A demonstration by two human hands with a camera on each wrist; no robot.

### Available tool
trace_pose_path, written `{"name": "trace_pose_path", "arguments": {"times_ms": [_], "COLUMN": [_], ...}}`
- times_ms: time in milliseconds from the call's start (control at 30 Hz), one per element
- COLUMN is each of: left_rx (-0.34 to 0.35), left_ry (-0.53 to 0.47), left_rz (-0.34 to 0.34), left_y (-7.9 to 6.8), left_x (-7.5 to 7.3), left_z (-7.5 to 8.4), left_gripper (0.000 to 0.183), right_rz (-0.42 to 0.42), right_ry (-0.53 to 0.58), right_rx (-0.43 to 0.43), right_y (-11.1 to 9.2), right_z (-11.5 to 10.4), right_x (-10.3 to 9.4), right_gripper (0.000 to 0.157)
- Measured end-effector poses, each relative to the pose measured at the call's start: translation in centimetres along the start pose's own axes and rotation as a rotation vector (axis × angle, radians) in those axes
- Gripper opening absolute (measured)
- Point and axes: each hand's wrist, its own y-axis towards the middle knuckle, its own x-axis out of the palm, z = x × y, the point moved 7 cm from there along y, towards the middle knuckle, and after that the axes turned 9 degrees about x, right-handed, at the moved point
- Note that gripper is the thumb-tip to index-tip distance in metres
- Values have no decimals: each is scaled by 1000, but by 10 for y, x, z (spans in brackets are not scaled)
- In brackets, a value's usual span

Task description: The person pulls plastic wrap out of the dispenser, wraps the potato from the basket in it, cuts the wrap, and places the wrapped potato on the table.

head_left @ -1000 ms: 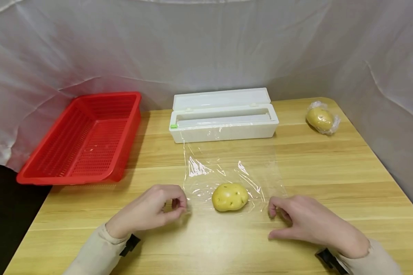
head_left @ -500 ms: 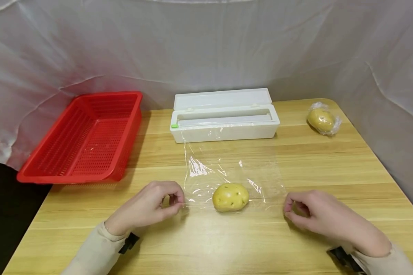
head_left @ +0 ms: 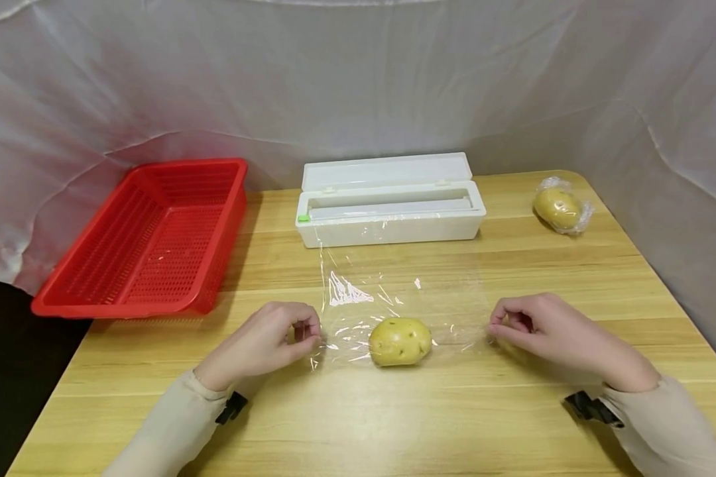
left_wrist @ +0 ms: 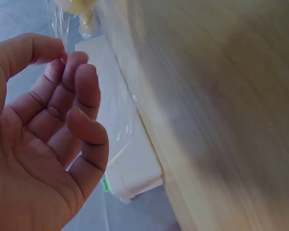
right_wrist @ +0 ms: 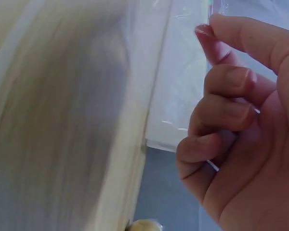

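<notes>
A yellow potato [head_left: 400,342] lies on a sheet of clear cling film [head_left: 358,291] that runs from the white dispenser box [head_left: 390,228] toward the front. My left hand [head_left: 268,341] pinches the film's near left corner between thumb and forefinger. At the near right corner, my right hand [head_left: 551,334] pinches the film the same way. In the left wrist view, the film [left_wrist: 60,24] rises in folds from the thumb and fingertip of the left hand [left_wrist: 48,106]. Thumb and forefinger of the right hand [right_wrist: 241,106] meet at the tips in the right wrist view.
The dispenser's lid [head_left: 388,171] stands open at the back, with the film roll [head_left: 390,209] inside. A red plastic basket [head_left: 215,265] stands at the left. Near the far right corner of the wooden table [head_left: 370,430] sits a film-wrapped potato [head_left: 557,207].
My right hand has moved right and then farther from me, its thumb and forefinger closing on the film's corner. The left hand stays nearly in place, lifting slightly. The potato stays put.
</notes>
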Motion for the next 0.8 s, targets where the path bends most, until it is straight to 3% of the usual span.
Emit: {"name": "trace_pose_path", "arguments": {"times_ms": [300, 433, 533, 600, 700, 800], "left_rx": [-61, -101, -94, -45, 77, 206], "left_ry": [21, 82, 146, 191, 250, 300], "left_rz": [-87, -113, -94, -65, -17, 14], "left_y": [6, 3, 0, -1, 1, 7], "left_x": [8, 2, -5, -8, -5, 6], "left_z": [-10, -15, -11, 0, 23, 46], "left_gripper": [17, 16, 17, 15, 12, 11], "right_rz": [-90, -61, 15, 94, 212, 236], "right_ry": [-69, -105, -144, -158, -181, -199], "right_rx": [39, 90, 81, 15, -170, -329], "right_y": [7, 3, -2, -6, -10, -9], "right_z": [6, 9, 4, -8, -36, -63], "right_x": [13, 7, -2, -8, -10, 3], "right_gripper": [15, 15, 15, 18, 21, 24]}}
